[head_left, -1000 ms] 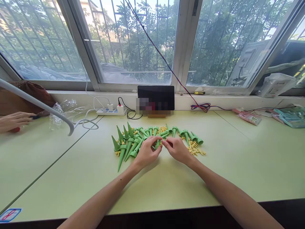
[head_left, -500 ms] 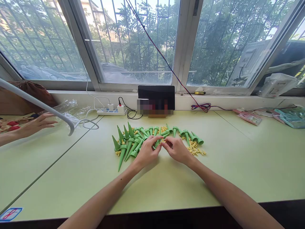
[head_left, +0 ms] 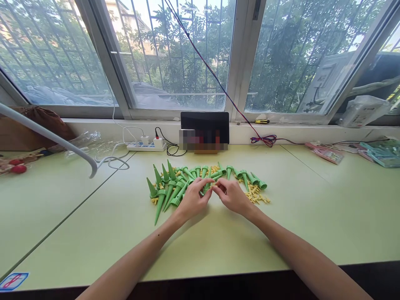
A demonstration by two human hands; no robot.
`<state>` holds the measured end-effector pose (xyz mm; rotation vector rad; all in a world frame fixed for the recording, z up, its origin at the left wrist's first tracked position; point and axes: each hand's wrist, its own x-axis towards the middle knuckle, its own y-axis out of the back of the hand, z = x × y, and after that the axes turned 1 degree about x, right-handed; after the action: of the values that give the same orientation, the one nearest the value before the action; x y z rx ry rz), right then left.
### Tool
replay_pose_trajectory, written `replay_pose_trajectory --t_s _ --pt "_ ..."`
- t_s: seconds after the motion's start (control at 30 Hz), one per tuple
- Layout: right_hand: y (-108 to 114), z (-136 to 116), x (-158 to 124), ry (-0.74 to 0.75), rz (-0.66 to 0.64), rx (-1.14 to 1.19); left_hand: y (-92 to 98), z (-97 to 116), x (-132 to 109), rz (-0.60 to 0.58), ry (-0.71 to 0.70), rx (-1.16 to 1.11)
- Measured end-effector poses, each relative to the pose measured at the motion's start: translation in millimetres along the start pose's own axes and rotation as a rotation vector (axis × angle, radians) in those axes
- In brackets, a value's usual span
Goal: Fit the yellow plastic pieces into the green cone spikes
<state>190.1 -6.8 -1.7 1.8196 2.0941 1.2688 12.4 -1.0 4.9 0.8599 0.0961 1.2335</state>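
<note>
My left hand [head_left: 195, 196] and my right hand [head_left: 231, 195] meet at the fingertips over the middle of the table. Between them they pinch a small yellow plastic piece [head_left: 213, 185], mostly covered by the fingers. Around and behind my hands lie many green plastic spikes [head_left: 170, 193], cone-shaped with ribbed collars, some upright and some on their sides. Small yellow T-shaped pieces [head_left: 258, 195] are heaped to the right of my right hand, and more show among the spikes.
A dark tablet [head_left: 205, 127] stands on a brown stand at the back. A white power strip [head_left: 146, 146] with cables lies left of it. A white curved tube [head_left: 50, 135] crosses the left side. Bundled wire [head_left: 265, 141] and plastic packets [head_left: 326, 153] lie at the back right.
Another person's hand at the far left has gone out of view. My two hands and the yellow piece are practically where they were.
</note>
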Motion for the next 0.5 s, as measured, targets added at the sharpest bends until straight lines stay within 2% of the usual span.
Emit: replay_pose_trajectory --t_s 0.5 --pt "-1.1 1.6 1.2 -0.007 -0.002 -0.094 -0.9 -1.1 -0.9 -0.006 -0.048 -0.008"
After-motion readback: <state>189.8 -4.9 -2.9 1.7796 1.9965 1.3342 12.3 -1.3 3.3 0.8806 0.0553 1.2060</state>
